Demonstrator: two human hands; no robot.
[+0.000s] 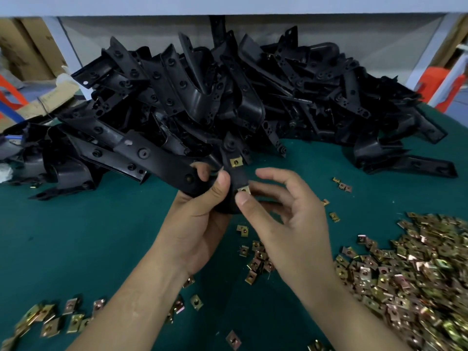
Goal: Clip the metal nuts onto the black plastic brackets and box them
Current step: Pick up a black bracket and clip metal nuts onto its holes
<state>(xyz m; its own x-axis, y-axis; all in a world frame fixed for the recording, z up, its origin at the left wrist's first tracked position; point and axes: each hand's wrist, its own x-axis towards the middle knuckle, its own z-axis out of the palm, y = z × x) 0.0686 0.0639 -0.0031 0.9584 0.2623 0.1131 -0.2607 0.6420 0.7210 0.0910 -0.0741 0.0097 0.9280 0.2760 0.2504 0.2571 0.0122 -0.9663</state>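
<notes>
- one black plastic bracket (234, 173) is lifted just in front of the big heap of black plastic brackets (228, 97), over the green table mat (76, 236).
- the left hand (200, 219) is closed round the bracket's lower body, thumb laid along it.
- the right hand (286, 219) has thumb and forefinger pinched on a small brass-coloured metal clip nut (244, 190) at the bracket's near tab, other fingers spread loose.
- another nut (236, 162) already sits on the tab nearer the heap.
- to do it well, i judge: keep the nut square to the tab edge and push until its hole sits over the bracket's hole.
- loose metal nuts (405, 269) lie right of the bracket; no box is clearly in view.
</notes>
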